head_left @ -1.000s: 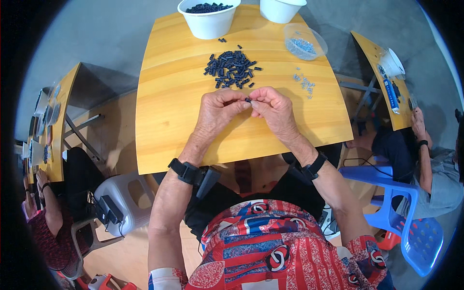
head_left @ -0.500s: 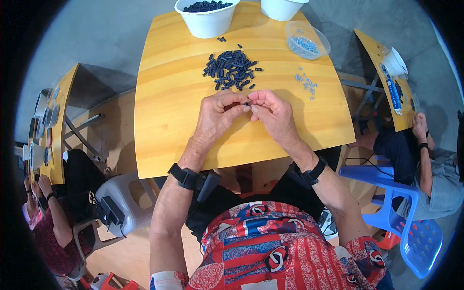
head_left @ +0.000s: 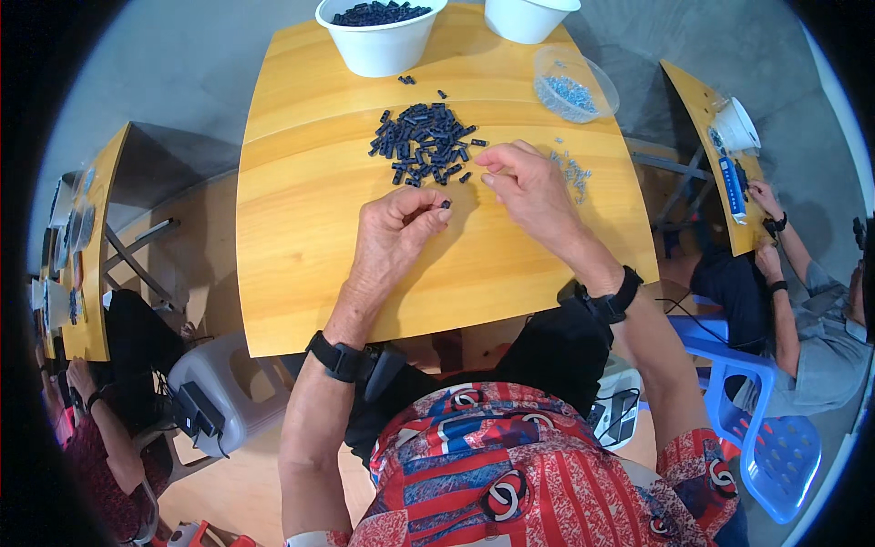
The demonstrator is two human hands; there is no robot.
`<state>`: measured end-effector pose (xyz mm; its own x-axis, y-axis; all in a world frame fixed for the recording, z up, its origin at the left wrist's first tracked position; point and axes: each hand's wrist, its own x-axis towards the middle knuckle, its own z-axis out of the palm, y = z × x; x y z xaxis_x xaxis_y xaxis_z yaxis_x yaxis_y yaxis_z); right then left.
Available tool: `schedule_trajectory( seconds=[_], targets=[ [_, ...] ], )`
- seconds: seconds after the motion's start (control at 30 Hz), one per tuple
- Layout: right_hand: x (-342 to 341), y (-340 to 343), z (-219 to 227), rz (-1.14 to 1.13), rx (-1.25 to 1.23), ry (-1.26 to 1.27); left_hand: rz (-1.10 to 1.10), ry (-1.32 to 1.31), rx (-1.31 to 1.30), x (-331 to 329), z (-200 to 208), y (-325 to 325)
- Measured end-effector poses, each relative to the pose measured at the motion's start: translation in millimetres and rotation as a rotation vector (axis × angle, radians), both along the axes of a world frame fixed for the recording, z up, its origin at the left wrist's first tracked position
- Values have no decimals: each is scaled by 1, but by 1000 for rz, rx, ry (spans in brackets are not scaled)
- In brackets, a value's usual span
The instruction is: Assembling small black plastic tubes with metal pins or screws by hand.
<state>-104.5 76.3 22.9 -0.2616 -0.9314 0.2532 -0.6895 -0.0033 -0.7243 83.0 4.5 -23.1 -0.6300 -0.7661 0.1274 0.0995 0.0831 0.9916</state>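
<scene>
My left hand (head_left: 398,228) pinches a small black plastic part (head_left: 445,205) between thumb and fingertips, just above the wooden table (head_left: 310,273). To its right, my right hand (head_left: 530,190) hovers between two piles, thumb and index finger apart; I see nothing between them. Beyond my hands lies a heap of short black plastic parts (head_left: 421,141). Small shiny metal pieces (head_left: 574,173), too small to name, are scattered beside my right hand, which partly hides them.
A white tub (head_left: 378,46) full of black parts stands at the back edge, with another white tub (head_left: 529,20) to its right. A clear bowl (head_left: 579,100) holds more metal pieces. People sit at tables on both sides; a blue plastic chair (head_left: 775,456) is at right.
My hands were together at the black part. They have separated: my left keeps the part and has shifted left, while my right has moved right toward the metal pieces.
</scene>
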Motion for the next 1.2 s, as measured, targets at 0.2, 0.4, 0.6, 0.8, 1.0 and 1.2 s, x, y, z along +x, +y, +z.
schedule_trajectory(
  seconds=[0.2, 0.4, 0.6, 0.8, 1.0, 1.2],
  targets=[
    [-10, -10, -10, 158, -41, 320, -18, 5, 20, -3, 2, 2],
    [-1, -3, -4, 99, -23, 222, 6, -14, 90, 2, 4, 3],
    [-53, 28, 16, -129, -97, 414, -7, -34, 27, -2, 10, 5],
    [-105, 37, 11, -222, 115, 401, -8, -63, -40, -3, 10, 4],
    [-113, 26, 12, -129, 91, 536, -9, -65, -45, -2, 12, 5],
    [-107, 21, 12, -56, 206, 564, -18, -47, -53, -2, 11, 5]
  ],
)
